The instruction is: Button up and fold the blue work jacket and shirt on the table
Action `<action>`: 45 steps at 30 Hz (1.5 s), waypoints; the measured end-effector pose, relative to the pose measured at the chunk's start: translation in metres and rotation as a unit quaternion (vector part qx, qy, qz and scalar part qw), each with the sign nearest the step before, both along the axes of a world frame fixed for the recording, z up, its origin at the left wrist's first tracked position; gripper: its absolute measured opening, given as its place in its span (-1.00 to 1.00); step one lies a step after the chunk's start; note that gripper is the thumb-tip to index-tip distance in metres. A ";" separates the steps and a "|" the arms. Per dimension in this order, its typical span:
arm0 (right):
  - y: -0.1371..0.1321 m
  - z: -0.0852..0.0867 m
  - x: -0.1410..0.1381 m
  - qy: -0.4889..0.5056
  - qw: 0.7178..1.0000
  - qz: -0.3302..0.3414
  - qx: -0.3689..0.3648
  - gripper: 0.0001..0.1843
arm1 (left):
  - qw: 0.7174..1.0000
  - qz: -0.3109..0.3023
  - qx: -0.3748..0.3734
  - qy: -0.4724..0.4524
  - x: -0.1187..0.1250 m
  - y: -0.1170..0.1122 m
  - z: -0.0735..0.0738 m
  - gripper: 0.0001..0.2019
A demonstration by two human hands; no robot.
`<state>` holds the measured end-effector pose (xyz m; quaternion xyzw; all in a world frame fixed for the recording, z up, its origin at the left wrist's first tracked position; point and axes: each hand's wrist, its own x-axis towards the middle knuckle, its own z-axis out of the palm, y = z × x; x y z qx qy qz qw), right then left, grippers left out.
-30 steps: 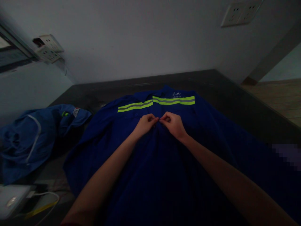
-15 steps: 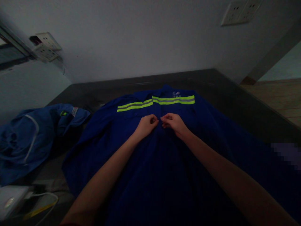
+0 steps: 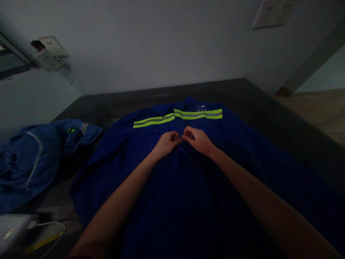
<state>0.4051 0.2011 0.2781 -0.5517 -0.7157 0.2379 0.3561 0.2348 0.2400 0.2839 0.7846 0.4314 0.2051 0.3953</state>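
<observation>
A dark blue work jacket (image 3: 151,144) lies spread front up on the dark table, its collar toward the wall. A yellow-green reflective band (image 3: 199,114) crosses its chest, with a small white logo above the right part. At the middle of the front, just below the band, my left hand (image 3: 169,141) pinches the jacket's front edge. My right hand (image 3: 198,138) is closed close beside it, thumb and finger pinched at the same edge. The fingertips of both hands nearly meet. Any button between them is too small and dark to make out.
Another blue garment (image 3: 29,158) lies crumpled on the left. A white box (image 3: 12,230) with a white cable (image 3: 54,223) and a yellow strip (image 3: 44,241) sits at the lower left. Wall sockets (image 3: 275,13) are on the wall behind the dark table (image 3: 231,88).
My right hand has shifted slightly left, its fingertips now closer to my left hand's. The left hand stays almost in place, and the jacket lies as before.
</observation>
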 end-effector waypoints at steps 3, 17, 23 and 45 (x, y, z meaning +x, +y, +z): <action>0.004 -0.002 0.002 0.016 1.000 0.022 -0.010 -0.86 | 0.999 -0.017 0.028 0.021 0.000 -0.001 0.002 -0.86; 0.007 -0.018 -0.005 0.221 0.964 -0.035 -0.141 -0.66 | 0.995 0.021 0.076 0.054 0.000 -0.004 0.005 -0.92; 0.002 -0.009 -0.004 0.071 0.992 -0.100 -0.001 -0.86 | 0.996 0.040 0.030 0.068 -0.005 0.003 0.006 -0.93; -0.128 0.042 -0.038 -0.405 0.905 -0.017 -0.125 -0.63 | 0.919 -0.085 0.166 0.347 -0.040 -0.125 0.042 -0.81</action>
